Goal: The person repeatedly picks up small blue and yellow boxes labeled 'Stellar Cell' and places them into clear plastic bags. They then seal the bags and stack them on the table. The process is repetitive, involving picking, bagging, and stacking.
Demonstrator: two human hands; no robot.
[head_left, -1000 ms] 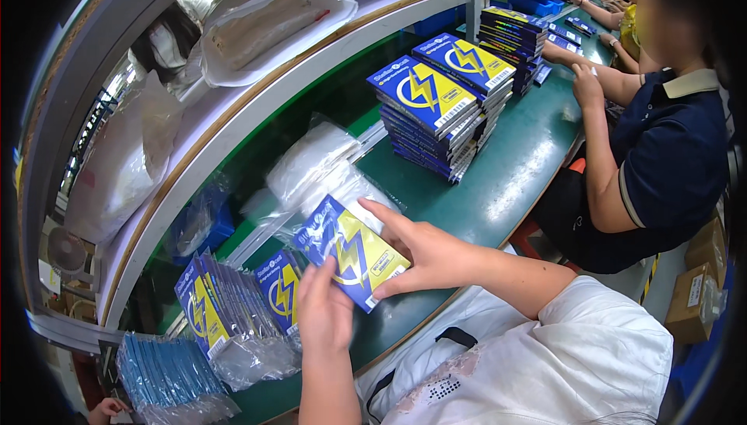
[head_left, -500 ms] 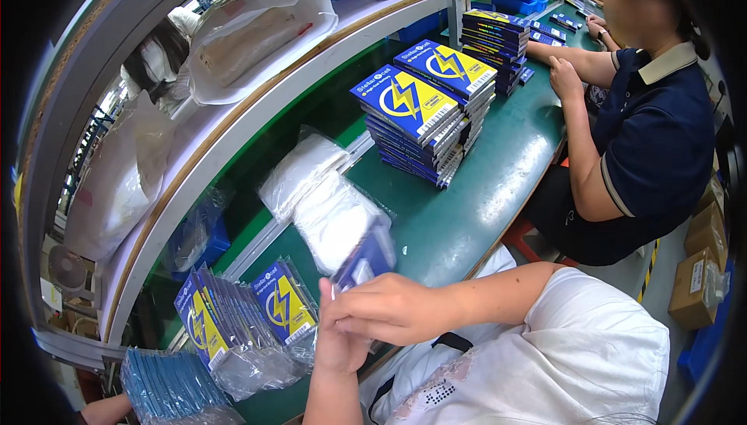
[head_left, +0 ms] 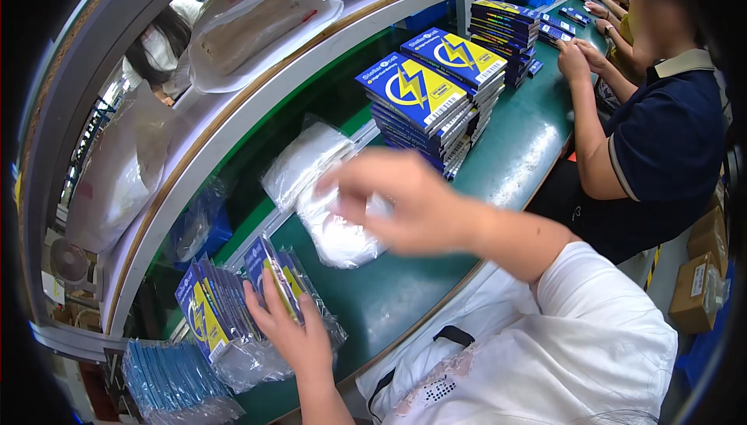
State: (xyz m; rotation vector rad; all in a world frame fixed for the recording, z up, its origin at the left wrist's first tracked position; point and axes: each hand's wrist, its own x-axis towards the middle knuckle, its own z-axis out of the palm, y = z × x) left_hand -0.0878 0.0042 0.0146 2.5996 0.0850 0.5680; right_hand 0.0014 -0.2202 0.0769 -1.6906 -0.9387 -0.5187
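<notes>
My left hand (head_left: 292, 328) is at the lower left, its thumb and fingers around a thin blue-and-yellow box in a clear bag (head_left: 274, 269). That box stands upright, tilted, at the right end of a row of bagged boxes (head_left: 204, 308). Motion smears my right hand (head_left: 408, 199), which is raised over a stack of clear plastic bags (head_left: 336, 234). Its fingers look bent, but whether they touch a bag I cannot tell.
Stacked blue-and-yellow boxes (head_left: 412, 94) stand beyond my right hand on the green table (head_left: 405, 293). Bagged blue packs (head_left: 171, 378) lie at the lower left. A co-worker (head_left: 654, 129) sits on the right. A shelf (head_left: 233, 114) with large plastic bags curves along the left.
My hands have parted. The left has carried the bagged box down and left to the row; the right has moved up over the bags. The co-worker's hands have come together farther along the table.
</notes>
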